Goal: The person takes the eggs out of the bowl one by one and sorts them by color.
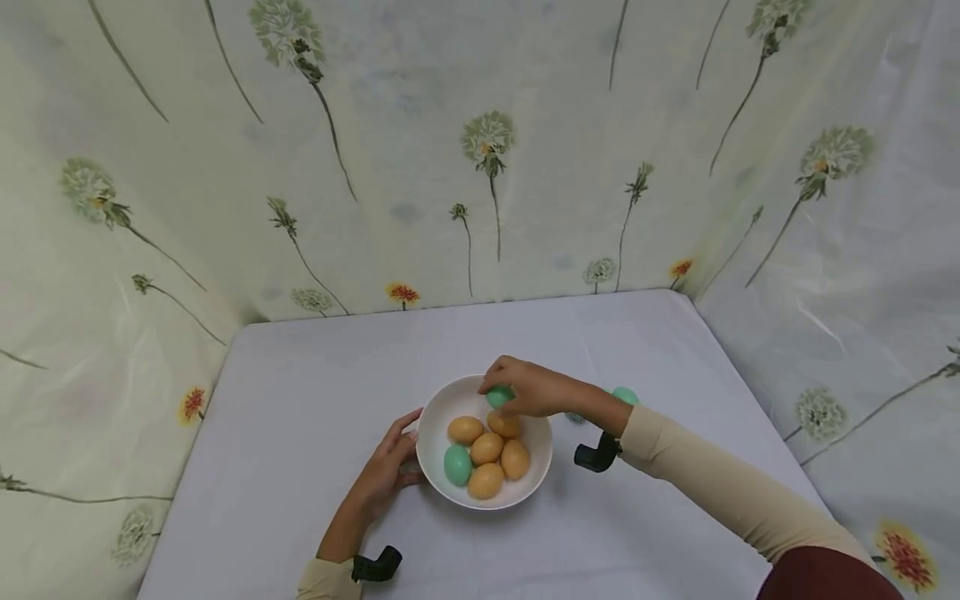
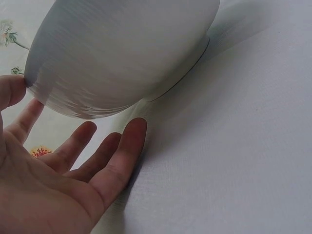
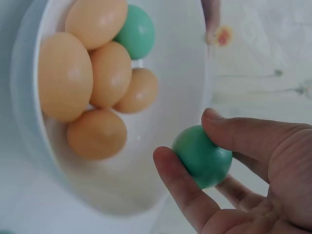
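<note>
A white bowl stands on the table, with several light-brown eggs and one green egg inside. My right hand reaches over the bowl's far right side. Between its thumb and fingers it pinches a second green egg, held apart from the eggs below in the right wrist view. At the bowl's left side is my left hand. Some of its fingertips touch the bowl's wall near the rim, while the other fingers are loosely spread and apart from it.
Beyond my right forearm lies another green egg, partly covered by the arm. A greenish thing shows just under the wrist, mostly hidden. A white cloth covers the table, and dandelion-printed curtains hang behind it and at both sides.
</note>
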Demonstrator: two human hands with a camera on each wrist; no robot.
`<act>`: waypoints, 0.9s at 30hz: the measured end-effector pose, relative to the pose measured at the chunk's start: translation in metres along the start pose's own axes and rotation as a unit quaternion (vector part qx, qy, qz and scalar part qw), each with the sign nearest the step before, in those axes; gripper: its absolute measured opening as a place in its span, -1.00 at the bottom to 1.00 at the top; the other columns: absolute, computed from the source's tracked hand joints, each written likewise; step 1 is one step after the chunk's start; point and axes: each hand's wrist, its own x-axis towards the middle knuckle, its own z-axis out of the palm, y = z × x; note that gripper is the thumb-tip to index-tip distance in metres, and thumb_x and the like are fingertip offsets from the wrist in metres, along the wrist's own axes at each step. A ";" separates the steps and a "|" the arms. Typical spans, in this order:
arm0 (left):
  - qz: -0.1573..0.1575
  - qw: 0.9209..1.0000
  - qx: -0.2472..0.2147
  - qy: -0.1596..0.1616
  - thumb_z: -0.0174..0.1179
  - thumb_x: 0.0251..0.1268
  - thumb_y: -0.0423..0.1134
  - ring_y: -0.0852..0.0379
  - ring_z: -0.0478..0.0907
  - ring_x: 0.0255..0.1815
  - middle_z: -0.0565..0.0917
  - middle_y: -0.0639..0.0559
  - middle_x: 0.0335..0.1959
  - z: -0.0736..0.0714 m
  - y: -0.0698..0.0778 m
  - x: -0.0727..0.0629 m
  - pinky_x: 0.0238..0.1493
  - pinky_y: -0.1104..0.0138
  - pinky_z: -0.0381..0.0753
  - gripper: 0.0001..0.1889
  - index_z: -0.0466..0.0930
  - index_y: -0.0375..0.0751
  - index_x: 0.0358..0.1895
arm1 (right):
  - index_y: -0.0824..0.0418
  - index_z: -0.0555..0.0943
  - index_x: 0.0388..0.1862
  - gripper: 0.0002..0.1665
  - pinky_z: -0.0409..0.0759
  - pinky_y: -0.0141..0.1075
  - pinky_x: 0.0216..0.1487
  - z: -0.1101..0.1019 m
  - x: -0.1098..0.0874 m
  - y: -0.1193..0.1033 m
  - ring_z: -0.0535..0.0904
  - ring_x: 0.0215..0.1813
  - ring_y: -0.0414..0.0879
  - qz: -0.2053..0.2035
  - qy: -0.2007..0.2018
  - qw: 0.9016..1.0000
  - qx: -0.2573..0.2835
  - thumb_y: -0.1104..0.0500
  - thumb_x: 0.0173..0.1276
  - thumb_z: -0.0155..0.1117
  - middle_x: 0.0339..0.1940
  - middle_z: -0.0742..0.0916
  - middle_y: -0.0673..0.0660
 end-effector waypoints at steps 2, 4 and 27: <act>-0.003 1.000 -0.003 0.002 0.01 0.53 0.05 -0.05 0.60 0.15 0.40 -0.22 0.40 0.001 0.000 0.000 -0.01 -0.01 0.69 -0.46 0.22 0.19 0.50 | 0.20 0.65 0.17 -0.56 0.55 -0.04 0.27 -0.009 -0.011 0.004 0.52 0.25 0.07 -0.002 0.021 1.000 0.001 0.20 0.30 0.43 0.20 0.56 0.19; -0.004 1.000 -0.004 0.003 0.02 0.53 0.05 -0.05 0.60 0.14 0.40 -0.22 0.40 0.002 0.001 0.001 -0.01 -0.01 0.69 -0.46 0.22 0.19 0.50 | 0.18 0.66 0.15 -0.56 0.56 -0.01 0.26 -0.017 -0.021 0.011 0.53 0.24 0.09 -0.003 0.044 0.999 0.004 0.20 0.29 0.44 0.19 0.58 0.19; -0.015 1.000 0.003 0.008 0.04 0.50 0.11 -0.03 0.60 0.15 0.41 -0.14 0.40 0.002 0.000 0.000 -0.02 0.03 0.70 -0.48 0.25 0.31 0.47 | 0.19 0.61 0.22 -0.53 0.54 -0.02 0.05 -0.047 -0.129 0.116 0.47 0.21 0.17 0.157 0.131 0.978 0.042 0.22 0.33 0.37 0.21 0.53 0.26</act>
